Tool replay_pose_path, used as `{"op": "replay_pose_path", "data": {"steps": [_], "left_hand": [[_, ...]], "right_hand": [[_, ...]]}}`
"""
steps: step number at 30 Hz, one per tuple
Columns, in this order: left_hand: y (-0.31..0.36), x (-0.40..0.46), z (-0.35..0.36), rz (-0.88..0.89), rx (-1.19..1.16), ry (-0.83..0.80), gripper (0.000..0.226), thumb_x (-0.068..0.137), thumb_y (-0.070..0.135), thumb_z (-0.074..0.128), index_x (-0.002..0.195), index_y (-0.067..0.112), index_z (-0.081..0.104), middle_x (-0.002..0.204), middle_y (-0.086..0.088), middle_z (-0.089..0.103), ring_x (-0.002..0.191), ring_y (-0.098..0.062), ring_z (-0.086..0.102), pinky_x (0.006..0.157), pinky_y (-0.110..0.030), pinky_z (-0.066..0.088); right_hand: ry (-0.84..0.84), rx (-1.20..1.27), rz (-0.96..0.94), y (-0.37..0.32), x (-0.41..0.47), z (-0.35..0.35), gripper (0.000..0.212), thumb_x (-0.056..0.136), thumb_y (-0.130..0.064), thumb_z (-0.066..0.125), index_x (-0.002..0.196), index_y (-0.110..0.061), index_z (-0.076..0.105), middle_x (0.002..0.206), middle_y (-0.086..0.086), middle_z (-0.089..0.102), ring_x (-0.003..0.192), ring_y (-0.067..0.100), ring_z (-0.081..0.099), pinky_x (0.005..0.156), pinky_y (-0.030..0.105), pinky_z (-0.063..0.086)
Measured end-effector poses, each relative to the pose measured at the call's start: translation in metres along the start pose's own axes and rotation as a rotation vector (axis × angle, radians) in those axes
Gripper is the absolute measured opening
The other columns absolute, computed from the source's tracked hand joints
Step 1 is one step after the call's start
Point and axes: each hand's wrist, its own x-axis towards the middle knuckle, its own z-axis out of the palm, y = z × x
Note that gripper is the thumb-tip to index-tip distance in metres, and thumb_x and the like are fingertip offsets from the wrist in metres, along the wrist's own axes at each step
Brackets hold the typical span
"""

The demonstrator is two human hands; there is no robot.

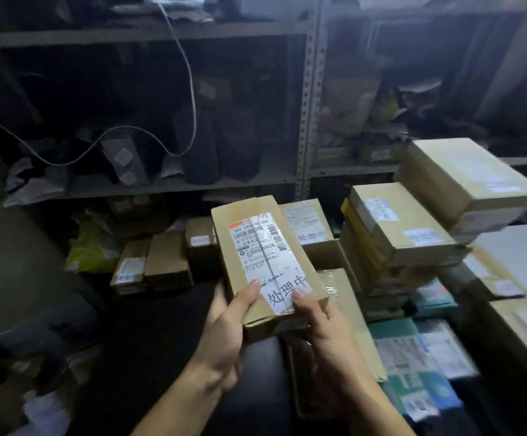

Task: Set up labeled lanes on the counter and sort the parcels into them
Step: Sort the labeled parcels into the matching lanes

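Both hands hold one long cardboard parcel (265,265) up in front of the shelves, its long axis running away from the person and leaning a little to the left, near end low, far end raised. The left hand (224,335) grips the near left edge with its thumb laid on top; the right hand (322,328) grips the near right corner, its thumb pressing on a white slip (287,294) stuck across that end, handwritten in black with 处理中. Above the slip runs a printed shipping label (260,247) with an orange strip, barcodes and a number that starts 642 and ends 033; the small print is too blurred to read. A line of clear tape runs along the top of the box, over the label. Under and beyond the parcel lie more brown boxes, one (307,223) just behind it bearing its own white label. To the right a stack of flat cartons (394,234) rises beside teal and white mailers (422,366). To the left small cartons (152,262) stand in a row near a yellow bag (90,250). Grey metal shelving (311,99) behind holds dark bags, with a white cable (189,83) looping down across it
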Motion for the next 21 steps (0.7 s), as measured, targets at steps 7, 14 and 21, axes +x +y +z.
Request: {"op": "replay_pose_path", "data": {"steps": [7, 14, 21], "left_hand": [[-0.029, -0.012, 0.053, -0.046, 0.082, -0.126, 0.057, 0.080, 0.025, 0.062, 0.134, 0.012, 0.050, 0.117, -0.015, 0.072, 0.107, -0.032, 0.070, 0.093, -0.045, 0.057], [-0.045, -0.012, 0.086, -0.101, 0.071, -0.218, 0.059, 0.081, 0.023, 0.063, 0.137, 0.012, 0.047, 0.118, -0.018, 0.071, 0.107, -0.035, 0.070, 0.086, -0.045, 0.059], [-0.062, -0.014, 0.099, -0.151, 0.088, -0.249, 0.058, 0.080, 0.026, 0.063, 0.134, 0.013, 0.047, 0.114, -0.018, 0.072, 0.102, -0.036, 0.071, 0.082, -0.047, 0.061]], "right_hand": [[0.171, 0.002, -0.072, -0.017, -0.023, -0.060, 0.076, 0.061, -0.045, 0.084, 0.114, 0.005, 0.060, 0.108, 0.025, 0.072, 0.095, 0.030, 0.074, 0.075, 0.035, 0.060], [0.229, 0.054, -0.127, -0.029, -0.034, -0.093, 0.069, 0.059, -0.045, 0.084, 0.112, -0.005, 0.066, 0.104, 0.017, 0.076, 0.097, 0.033, 0.073, 0.078, 0.040, 0.059], [0.290, 0.078, -0.112, -0.028, -0.045, -0.114, 0.075, 0.058, -0.050, 0.086, 0.115, -0.006, 0.065, 0.106, 0.015, 0.075, 0.099, 0.032, 0.073, 0.088, 0.048, 0.058]]}}
